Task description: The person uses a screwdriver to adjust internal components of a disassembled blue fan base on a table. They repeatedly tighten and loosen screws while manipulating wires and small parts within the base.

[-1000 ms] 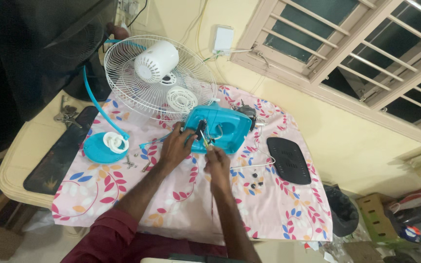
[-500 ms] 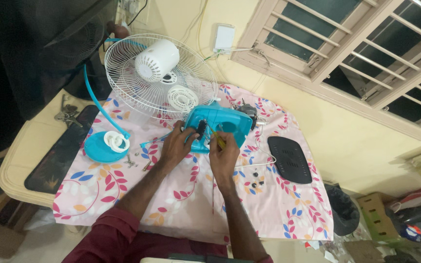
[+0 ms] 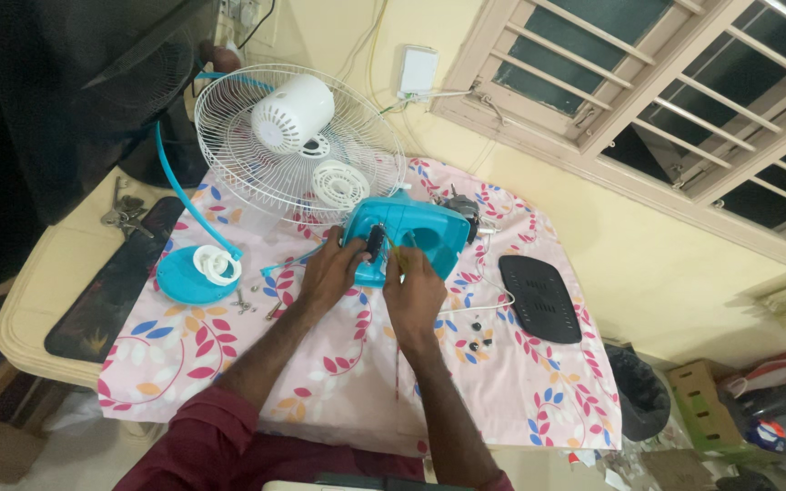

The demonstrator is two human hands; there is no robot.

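A turquoise plastic fan housing (image 3: pixel 420 235) lies on the flowered pink tablecloth (image 3: pixel 229 364) in the middle of the table. My left hand (image 3: pixel 329 273) grips its near left edge, next to a small black part on the housing. My right hand (image 3: pixel 414 289) is closed around a thin tool with a yellow handle whose tip points into the housing. Behind the housing leans a white wire fan guard (image 3: pixel 293 150) with a white motor cover (image 3: pixel 293 114) on it.
A round turquoise base (image 3: pixel 188 273) with a white ring and a blue curved tube lies at the left. A black oval panel (image 3: pixel 540 297) lies at the right. Small screws (image 3: pixel 479 335) are scattered near my right hand. A black tray (image 3: pixel 111 291) and keys sit at the left.
My right hand has moved up from the cloth to the housing and now holds the tool against it. My left hand has stayed on the housing's edge.
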